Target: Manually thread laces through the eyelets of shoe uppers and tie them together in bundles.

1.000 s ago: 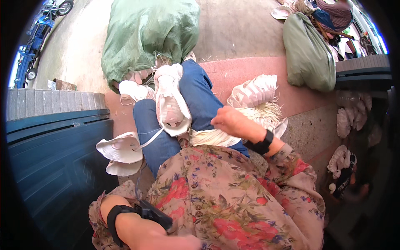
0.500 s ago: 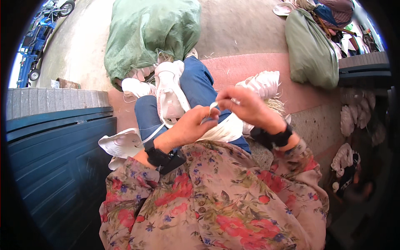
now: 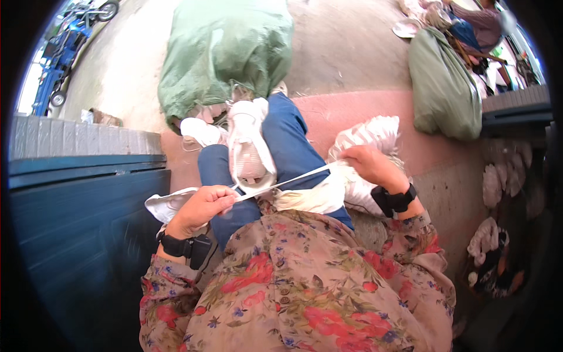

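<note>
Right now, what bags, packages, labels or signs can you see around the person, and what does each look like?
Big green sack: on the ground ahead, bulging, crumpled, open at its lower edge.
Smaller green sack: upper right, tied at the top, slumped on the pink ledge.
White bag: under the right hand, ribbed.
White strip: stretched between both hands, left hand pinching it.
No labels, signs or screens show.

Bright daylight floods the scene from above, washing the white shoe (image 3: 249, 146) and the concrete ground (image 3: 346, 47) close to glare. The blue metal door (image 3: 76, 234) sits in shade at lower left. Fisheye bending curves the edges inside a black rim, with slight softness there.
</note>
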Demonstrator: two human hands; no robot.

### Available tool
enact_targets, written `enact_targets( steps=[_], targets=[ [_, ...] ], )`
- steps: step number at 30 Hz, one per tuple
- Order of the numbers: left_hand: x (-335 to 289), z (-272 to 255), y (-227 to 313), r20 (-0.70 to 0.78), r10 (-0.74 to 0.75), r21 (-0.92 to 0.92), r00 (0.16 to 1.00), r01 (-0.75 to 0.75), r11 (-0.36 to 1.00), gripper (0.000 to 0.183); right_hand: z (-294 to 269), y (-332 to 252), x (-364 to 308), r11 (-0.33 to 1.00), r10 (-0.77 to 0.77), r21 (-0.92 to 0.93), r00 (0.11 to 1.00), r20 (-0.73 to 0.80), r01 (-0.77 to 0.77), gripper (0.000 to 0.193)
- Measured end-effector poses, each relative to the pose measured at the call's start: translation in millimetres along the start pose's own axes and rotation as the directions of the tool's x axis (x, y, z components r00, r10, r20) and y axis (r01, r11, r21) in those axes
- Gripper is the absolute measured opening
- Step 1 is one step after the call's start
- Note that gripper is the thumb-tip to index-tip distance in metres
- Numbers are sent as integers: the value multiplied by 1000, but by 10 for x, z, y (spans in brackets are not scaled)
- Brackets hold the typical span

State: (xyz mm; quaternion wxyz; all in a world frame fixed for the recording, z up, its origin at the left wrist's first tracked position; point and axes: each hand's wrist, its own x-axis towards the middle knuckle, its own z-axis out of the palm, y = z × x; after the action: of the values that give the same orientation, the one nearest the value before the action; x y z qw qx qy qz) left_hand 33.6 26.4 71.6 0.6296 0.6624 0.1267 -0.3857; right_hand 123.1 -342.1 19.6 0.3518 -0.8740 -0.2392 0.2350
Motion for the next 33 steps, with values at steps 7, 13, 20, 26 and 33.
enact_targets(
  steps=[7, 13, 20, 26, 33],
  targets=[
    [172, 334, -39, 6, 24, 244, 1000, -25, 970, 18, 385, -549, 300, 883, -119, 441, 986, -120, 160, 23],
    [258, 671, -125, 29, 77, 138, 997, -81, 987, 15, 1022, -1086, 456, 723, -148, 649, 865, 480, -236, 37],
    [391, 280, -196, -145, 104, -320, 984, -146, 936, 15, 983, -1166, 479, 756, -62, 637, 953, 298, -150, 33],
    [884, -126, -190, -445, 714, 744, 541, -220, 631, 25, 1033, -877, 976, 816, 132, 558, 989, 69, -148, 27],
    [1156, -33, -161, -360, 744, 833, 563, -165, 528, 35, 1218, -715, 1247, 899, 135, 436, 970, -201, -35, 25]
  ],
)
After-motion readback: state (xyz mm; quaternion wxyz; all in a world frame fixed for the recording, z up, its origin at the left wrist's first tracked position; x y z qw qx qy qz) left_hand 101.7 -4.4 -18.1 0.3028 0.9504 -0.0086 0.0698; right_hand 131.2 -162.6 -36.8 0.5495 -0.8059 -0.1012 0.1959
